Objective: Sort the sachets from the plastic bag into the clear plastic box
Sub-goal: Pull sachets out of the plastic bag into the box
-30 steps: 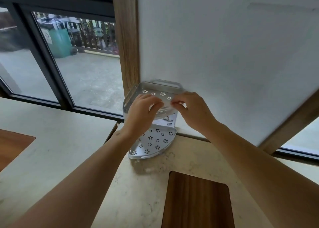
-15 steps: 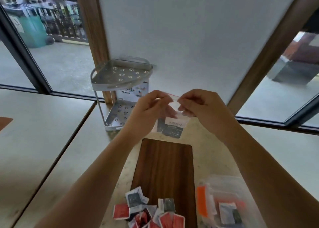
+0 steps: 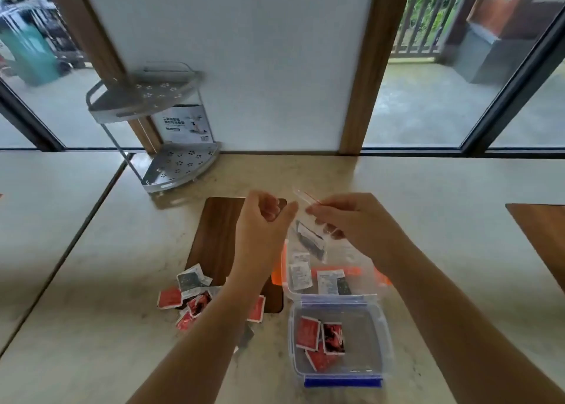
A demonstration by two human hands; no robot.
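Head view, the only one: both hands are raised over the counter (image 3: 428, 189) at about 12 o'clock from the clear plastic box (image 3: 339, 341). The right hand (image 3: 351, 220) pinches the top edge of a small plastic bag (image 3: 308, 235), which hangs from its fingertips with its long axis running down toward 6 o'clock; dark sachets show through it. The left hand (image 3: 260, 220) sits just at 9 o'clock of the bag's mouth, fingers curled loosely; whether its thumb touches the bag cannot be told.

Directly below the bag, toward 6 o'clock, lies a second clear container with orange clips (image 3: 330, 278) holding white-and-dark sachets, and beyond it, nearer the person, the blue-clipped box with a few red sachets (image 3: 308, 331) inside. The right hand is the nearer one to both.

At 8 o'clock from the hands, loose red and dark sachets (image 3: 189, 293) are scattered at the near end of a wooden board (image 3: 214, 235). A metal corner rack (image 3: 171, 165) stands at 11 o'clock, well apart. Nothing blocks the drop, in my judgement, except the left forearm crossing the loose pile.
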